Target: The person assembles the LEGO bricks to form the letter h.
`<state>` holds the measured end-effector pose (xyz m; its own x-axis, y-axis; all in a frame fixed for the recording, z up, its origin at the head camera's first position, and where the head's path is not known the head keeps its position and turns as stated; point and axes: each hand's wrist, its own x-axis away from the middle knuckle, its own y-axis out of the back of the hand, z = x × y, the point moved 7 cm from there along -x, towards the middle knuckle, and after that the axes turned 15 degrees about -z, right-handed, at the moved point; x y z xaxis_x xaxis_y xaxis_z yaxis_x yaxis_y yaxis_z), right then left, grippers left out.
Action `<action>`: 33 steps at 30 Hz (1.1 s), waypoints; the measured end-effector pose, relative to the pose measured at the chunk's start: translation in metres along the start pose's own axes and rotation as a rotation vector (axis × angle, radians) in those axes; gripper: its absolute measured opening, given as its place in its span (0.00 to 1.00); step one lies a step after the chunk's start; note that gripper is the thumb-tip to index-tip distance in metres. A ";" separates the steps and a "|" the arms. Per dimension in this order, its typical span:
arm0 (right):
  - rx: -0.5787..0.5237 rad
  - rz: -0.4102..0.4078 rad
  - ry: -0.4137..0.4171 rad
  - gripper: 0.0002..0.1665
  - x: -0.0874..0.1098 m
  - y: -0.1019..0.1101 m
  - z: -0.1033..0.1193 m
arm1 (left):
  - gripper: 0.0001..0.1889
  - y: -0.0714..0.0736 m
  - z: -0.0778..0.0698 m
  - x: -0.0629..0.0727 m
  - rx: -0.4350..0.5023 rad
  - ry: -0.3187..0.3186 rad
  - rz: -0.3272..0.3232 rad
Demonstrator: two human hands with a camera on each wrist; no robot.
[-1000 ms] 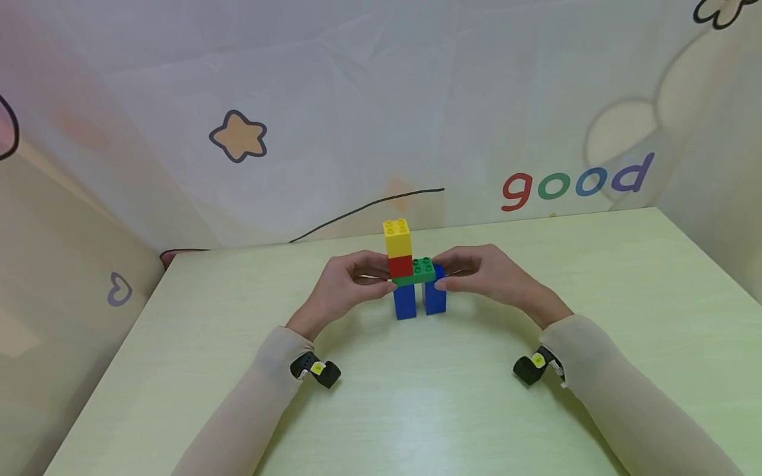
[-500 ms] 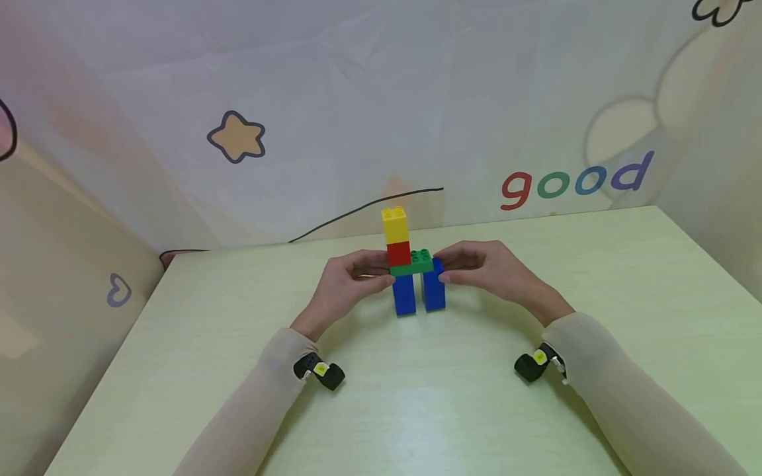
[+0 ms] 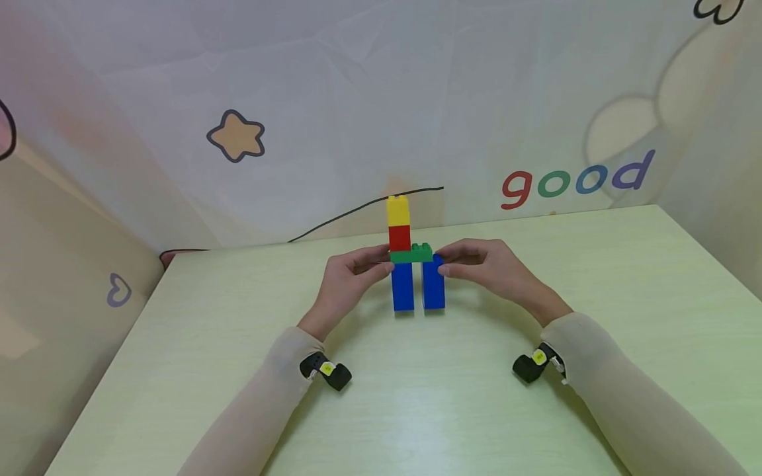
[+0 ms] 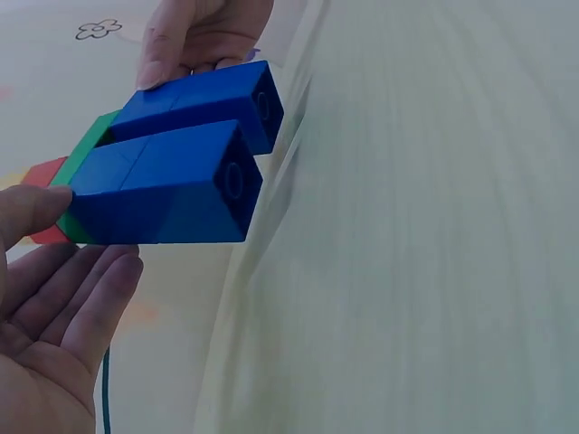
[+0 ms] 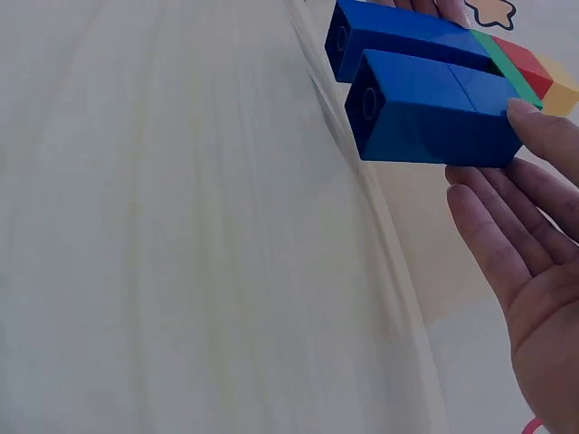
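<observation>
Between both hands is a toy building-block structure. Two blue columns (image 3: 403,287) form its legs, joined on top by a green plate (image 3: 411,256). A red block (image 3: 399,238) sits on the plate's left half, with a yellow block (image 3: 397,211) above it. My left hand (image 3: 351,281) pinches the structure near the green plate and the left column's top. My right hand (image 3: 491,268) pinches the upper end of the right column (image 5: 443,108). The hollow undersides of both columns show in the wrist views. Some fingertips are hidden behind the blocks.
The pale table (image 3: 411,403) stretches out around the hands. A printed cloth backdrop (image 3: 357,119) rises behind its far edge. Each wrist wears a small black camera, the left camera (image 3: 336,375) and the right camera (image 3: 526,368).
The structure has risen slightly in the head view and tipped, so the yellow block's top shows less and the columns' fronts more. Both hands keep their hold; the left has shifted slightly.
</observation>
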<state>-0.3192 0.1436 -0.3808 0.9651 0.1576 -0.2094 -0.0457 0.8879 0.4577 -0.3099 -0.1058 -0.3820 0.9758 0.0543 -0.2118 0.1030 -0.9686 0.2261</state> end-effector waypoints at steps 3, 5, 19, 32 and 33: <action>-0.005 -0.006 -0.026 0.28 0.000 0.000 -0.002 | 0.20 -0.002 0.002 -0.001 0.020 0.020 -0.019; -0.011 -0.010 -0.043 0.28 0.000 -0.001 -0.003 | 0.20 -0.003 0.003 -0.001 0.037 0.030 -0.029; -0.027 0.001 -0.086 0.28 0.000 -0.005 -0.013 | 0.21 -0.008 0.011 -0.001 -0.029 0.073 -0.002; -0.029 0.028 -0.113 0.30 0.000 -0.009 -0.020 | 0.24 -0.012 0.019 -0.001 -0.008 0.109 0.057; -0.019 0.030 -0.115 0.30 0.000 -0.009 -0.021 | 0.24 -0.013 0.019 -0.001 -0.001 0.111 0.068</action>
<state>-0.3242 0.1441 -0.4029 0.9863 0.1350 -0.0948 -0.0792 0.8917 0.4456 -0.3154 -0.0982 -0.4029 0.9959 0.0149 -0.0890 0.0358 -0.9707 0.2377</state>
